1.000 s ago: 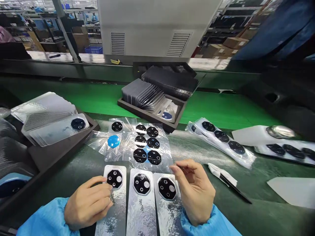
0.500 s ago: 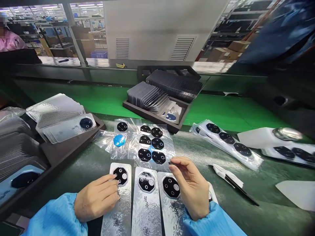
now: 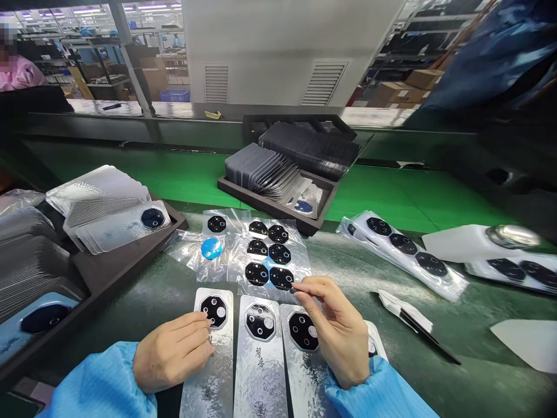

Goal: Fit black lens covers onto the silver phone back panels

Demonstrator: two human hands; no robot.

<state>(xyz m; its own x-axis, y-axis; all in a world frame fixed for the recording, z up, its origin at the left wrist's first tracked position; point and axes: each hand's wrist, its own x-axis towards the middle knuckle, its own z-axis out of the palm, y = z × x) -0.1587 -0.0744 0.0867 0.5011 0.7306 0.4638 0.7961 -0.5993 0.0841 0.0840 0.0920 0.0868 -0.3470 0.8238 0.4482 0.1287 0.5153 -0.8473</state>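
Note:
In front of me stand several silvery phone back covers in a row, each with a black octagonal camera panel. My left hand (image 3: pixel 176 351) lies over the left cover (image 3: pixel 209 374), fingers stretched out and fingertips at the edge of its camera panel. My right hand (image 3: pixel 337 328) is closed in a pinch on a small dark piece (image 3: pixel 293 289), kind too small to make out. It hovers above the right cover (image 3: pixel 307 371), close to black octagonal lens plates (image 3: pixel 282 277) on a clear film (image 3: pixel 302 244). The middle cover (image 3: pixel 260 377) lies between the hands.
A foam tray (image 3: pixel 315 223) of stacked covers stands at the back; another tray (image 3: pixel 174 223) is at left. Bagged lens plates (image 3: pixel 402 244), black tweezers (image 3: pixel 430 339) and a shiny metal dome (image 3: pixel 513 236) lie right. A blue disc (image 3: pixel 211 248) sits on film. A person in pink (image 3: pixel 20 72) is far left.
My right hand has shifted slightly left, bringing the small dark piece to the lower right lens plate's edge. My left hand stays at the left cover.

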